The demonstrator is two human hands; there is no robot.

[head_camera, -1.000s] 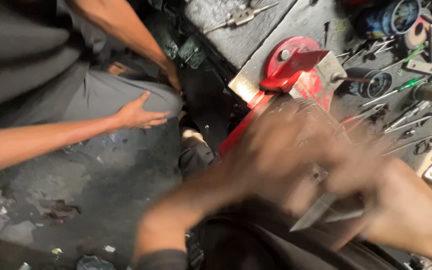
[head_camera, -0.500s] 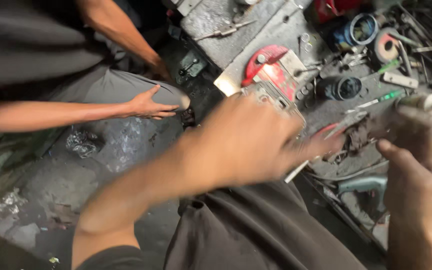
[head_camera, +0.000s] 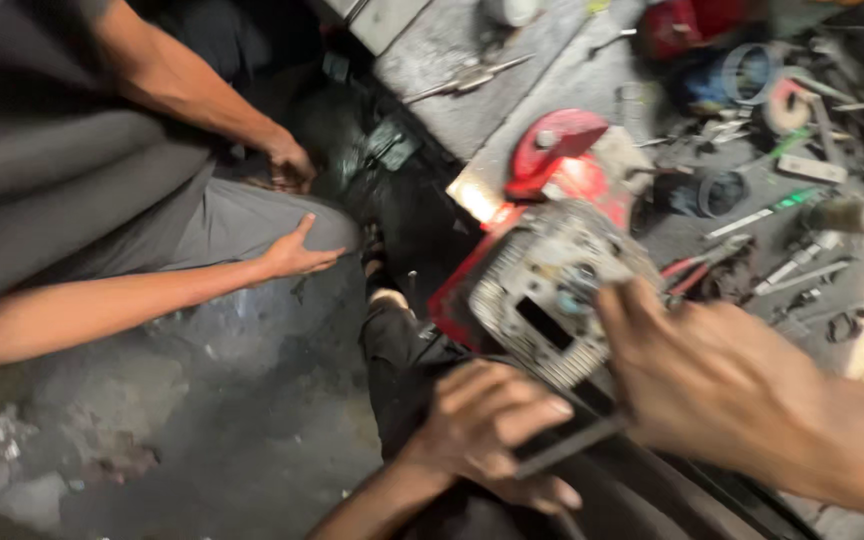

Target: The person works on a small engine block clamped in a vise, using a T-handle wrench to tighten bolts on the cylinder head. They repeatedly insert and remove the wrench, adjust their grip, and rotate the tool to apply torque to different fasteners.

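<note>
Hands: left (head_camera: 487,435) pinching thin bar (head_camera: 567,447); right (head_camera: 707,385) gripping grey housing (head_camera: 552,300) edge.

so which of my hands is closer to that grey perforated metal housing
Right. The right hand has its fingers at the lower right edge of the grey perforated housing, touching it. The left hand is below it, gripping a dark flat tool, apart from the housing.

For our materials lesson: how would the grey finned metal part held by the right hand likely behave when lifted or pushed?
The finned metal part looks like cast metal, so probably stiff and heavy for its size. It looks grimy, so perhaps slippery. The right hand grips its edge; the left hand is just below it.
</note>
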